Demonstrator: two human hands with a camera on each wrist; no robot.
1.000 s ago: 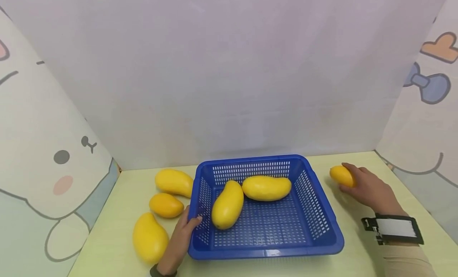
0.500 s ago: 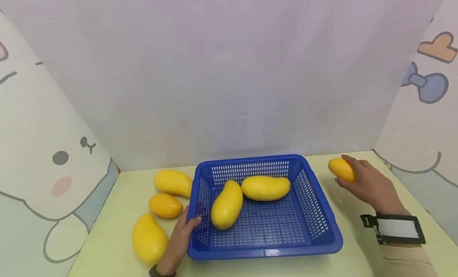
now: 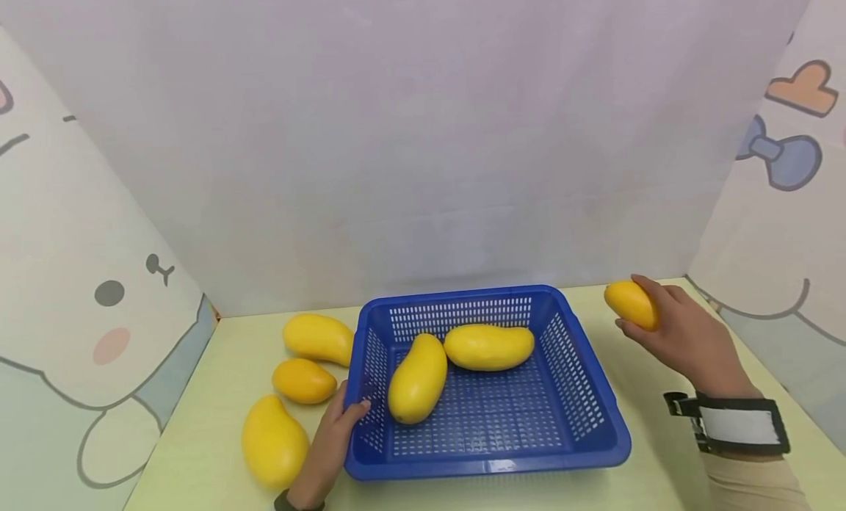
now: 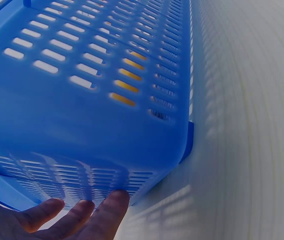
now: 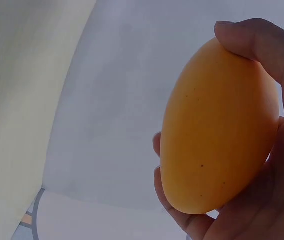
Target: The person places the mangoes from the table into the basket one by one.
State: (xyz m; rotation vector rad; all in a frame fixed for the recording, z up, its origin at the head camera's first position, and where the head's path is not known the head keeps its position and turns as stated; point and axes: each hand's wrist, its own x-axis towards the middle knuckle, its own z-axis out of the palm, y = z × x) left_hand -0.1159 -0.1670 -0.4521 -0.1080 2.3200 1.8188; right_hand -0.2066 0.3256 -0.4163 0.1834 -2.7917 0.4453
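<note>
My right hand (image 3: 690, 338) grips a small orange-yellow mango (image 3: 631, 304) above the table, right of the basket. In the right wrist view the thumb and fingers curl round this mango (image 5: 217, 130). My left hand (image 3: 330, 441) holds the left rim of a blue plastic basket (image 3: 489, 467), thumb over the edge. From the left wrist view, its fingers (image 4: 104, 217) lie against the slotted outer wall of the basket (image 4: 71, 120). Inside the basket are two large yellow mangoes, one slanting at the left (image 3: 418, 379) and one lying crosswise at the back (image 3: 489, 347).
Left of the basket lie a yellow mango (image 3: 319, 337) at the back, a smaller orange mango (image 3: 304, 381) in the middle and a large yellow mango (image 3: 273, 443) in front. A pale wall (image 3: 423, 144) stands behind the table, with cartoon-printed panels (image 3: 86, 291) at both sides.
My right hand has lifted the small mango up from the table, slightly leftward in view. The left hand keeps its hold on the basket rim, and the other mangoes have stayed in place.
</note>
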